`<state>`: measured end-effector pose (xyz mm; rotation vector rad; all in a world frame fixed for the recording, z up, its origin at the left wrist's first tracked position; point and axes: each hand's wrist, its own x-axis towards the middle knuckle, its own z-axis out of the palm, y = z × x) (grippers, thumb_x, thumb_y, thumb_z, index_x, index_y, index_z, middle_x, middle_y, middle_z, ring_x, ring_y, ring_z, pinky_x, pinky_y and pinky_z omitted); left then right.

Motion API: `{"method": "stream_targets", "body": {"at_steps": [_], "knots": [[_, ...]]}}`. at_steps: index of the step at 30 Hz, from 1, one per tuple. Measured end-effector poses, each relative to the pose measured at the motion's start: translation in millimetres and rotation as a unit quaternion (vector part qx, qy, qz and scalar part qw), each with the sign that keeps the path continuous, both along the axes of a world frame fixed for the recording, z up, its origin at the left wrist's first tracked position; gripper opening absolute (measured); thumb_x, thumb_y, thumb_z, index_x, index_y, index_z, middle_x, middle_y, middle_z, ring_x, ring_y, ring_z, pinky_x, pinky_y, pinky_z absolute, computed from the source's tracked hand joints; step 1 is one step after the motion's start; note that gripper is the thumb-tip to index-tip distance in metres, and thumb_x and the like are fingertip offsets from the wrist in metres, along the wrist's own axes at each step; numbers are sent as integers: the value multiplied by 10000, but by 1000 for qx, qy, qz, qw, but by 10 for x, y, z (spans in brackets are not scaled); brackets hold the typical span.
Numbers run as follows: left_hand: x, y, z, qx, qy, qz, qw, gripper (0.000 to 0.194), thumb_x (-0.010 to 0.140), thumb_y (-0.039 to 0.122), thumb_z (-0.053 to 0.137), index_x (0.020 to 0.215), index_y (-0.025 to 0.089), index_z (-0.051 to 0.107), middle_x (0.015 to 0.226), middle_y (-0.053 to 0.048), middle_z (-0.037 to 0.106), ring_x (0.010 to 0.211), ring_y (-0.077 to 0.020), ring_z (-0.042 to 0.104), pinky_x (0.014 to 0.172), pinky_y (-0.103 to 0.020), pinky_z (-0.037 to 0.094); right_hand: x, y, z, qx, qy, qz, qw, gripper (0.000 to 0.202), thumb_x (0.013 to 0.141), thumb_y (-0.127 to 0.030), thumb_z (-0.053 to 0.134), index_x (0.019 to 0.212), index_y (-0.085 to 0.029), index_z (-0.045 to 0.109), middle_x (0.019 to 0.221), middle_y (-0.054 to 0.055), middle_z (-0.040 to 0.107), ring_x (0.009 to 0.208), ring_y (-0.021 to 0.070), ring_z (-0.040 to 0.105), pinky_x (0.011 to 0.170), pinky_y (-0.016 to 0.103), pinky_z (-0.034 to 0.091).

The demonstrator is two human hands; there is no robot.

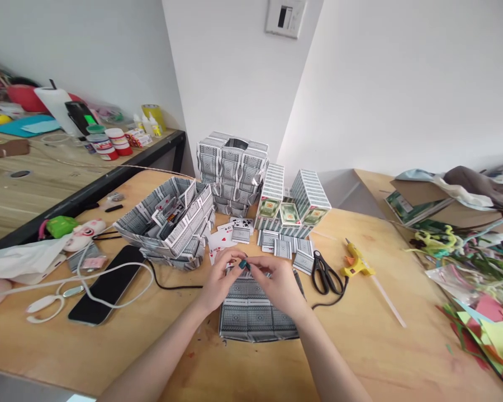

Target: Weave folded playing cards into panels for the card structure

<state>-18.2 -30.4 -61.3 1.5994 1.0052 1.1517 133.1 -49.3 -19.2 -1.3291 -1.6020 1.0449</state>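
To my far left, a pale wood-grain desk with a black edge (0, 187) carries red-and-white lidded tubs (118, 142). A broad, light-brown wooden table (352, 335) fills the foreground, before white walls and a jutting white pillar (235, 67). On it, left to right: a black rectangular smartphone (104, 290) beneath a looped white cable; a basket built of grey-patterned playing cards (190, 223); a tall box of similar cards (230, 178); stacked green-and-white card cartons (270, 207); black-handled scissors (327, 272); a yellow glue gun (357, 262). Coloured scraps (482, 329) lie at the far right.

A flat panel of grey-patterned playing cards (255, 321) lies centrally, directly before me. My left hand (222, 282) reaches in from the left, my right hand (279, 285) from the right; their fingertips meet above its far edge, fingers bent and narrowed. I cannot tell whether either grips anything.
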Motion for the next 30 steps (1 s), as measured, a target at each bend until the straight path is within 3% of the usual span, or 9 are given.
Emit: {"method": "stream_targets", "body": {"at_steps": [10, 19, 24, 30], "knots": [[-22, 7, -13, -47, -29, -19, 998, 218, 803, 322, 496, 952, 182, 574, 1021, -73, 545, 987, -203, 487, 846, -304, 394, -15, -26, -6, -26, 52, 21, 998, 249, 771, -269, 497, 921, -182, 676, 840, 41, 698, 761, 197, 632, 688, 315, 496], [-35, 27, -21, -58, -34, -26, 997, 209, 785, 312, 516, 933, 176, 572, 963, -57, 565, 949, -190, 496, 852, -291, 374, -21, 8, 58, 18, 0, 2, 1000, 165, 751, -235, 523, 794, -179, 673, 741, 38, 682, 689, 175, 626, 674, 292, 492], [-46, 41, -33, -78, -33, -24, 996, 202, 787, 306, 496, 921, 172, 568, 950, -56, 561, 938, -193, 498, 833, -291, 385, 37, 70, 0, -27, 63, -6, 998, 170, 767, -275, 514, 790, -172, 647, 744, 45, 675, 704, 178, 631, 657, 289, 502], [-43, 60, -80, -93, -30, -14, 995, 210, 785, 326, 513, 909, 169, 574, 945, -62, 565, 933, -199, 507, 805, -291, 404, 30, 93, -25, -83, 119, 45, 988, 235, 755, -327, 527, 874, -172, 657, 783, 40, 679, 674, 171, 639, 551, 266, 513]]}}
